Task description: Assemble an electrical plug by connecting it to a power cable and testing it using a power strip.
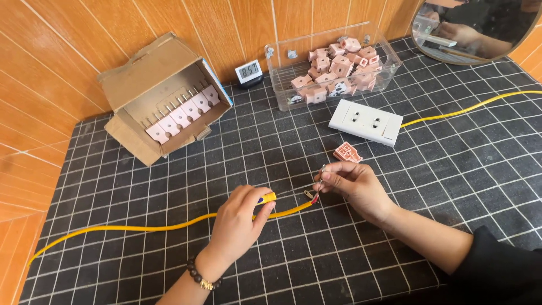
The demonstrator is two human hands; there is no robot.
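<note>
Where the head view looks down, a bench covered in a black mat with a white grid fills most of the frame, backed by an orange wood-plank wall. Bench's left edge runs diagonally bottom left, orange floor or wall beyond it. Round mirror leans top right. Open mat lies lower right and lower left, between the hands and the near edge.

Open cardboard box top left, tipped on its side, holds a row of pink plugs with metal prongs. Clear plastic bin top centre holds a heap of pink plug parts. Small digital clock stands between box and bin. White double socket lies just in front of the bin, a yellow cord running off right. One pink plug piece lies near the socket.

Left hand, bead bracelet on wrist, fingers closed on a yellow-handled tool over the yellow cable. Right hand fingers pinch the cable's stripped wire end, mid-bench.
</note>
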